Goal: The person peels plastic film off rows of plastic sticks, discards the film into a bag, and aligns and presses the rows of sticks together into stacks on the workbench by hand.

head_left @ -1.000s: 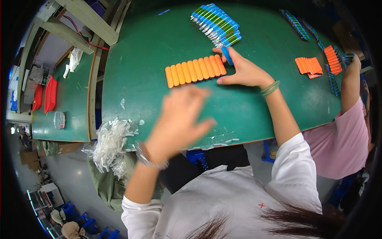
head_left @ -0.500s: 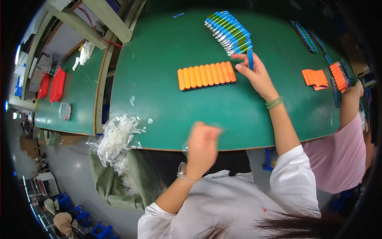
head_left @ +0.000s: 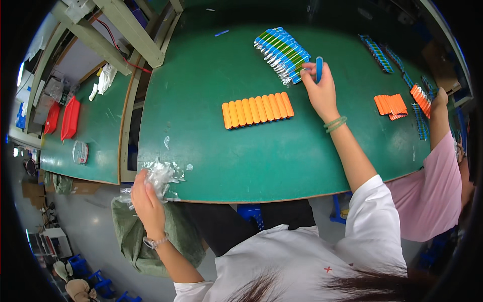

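Right hand (head_left: 321, 93): fingers curled, a blue piece (head_left: 319, 69) held among them; fingertips beside the lower-right end of the blue-green stack (head_left: 283, 54), which lies toward ten o'clock. The orange row (head_left: 257, 109) sits toward half past eight. Left hand (head_left: 149, 202): at the wrappers (head_left: 164, 176), mainly toward one o'clock; finger grip cannot be determined.

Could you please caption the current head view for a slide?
Left hand at clear plastic, right hand by blue-and-green packets.
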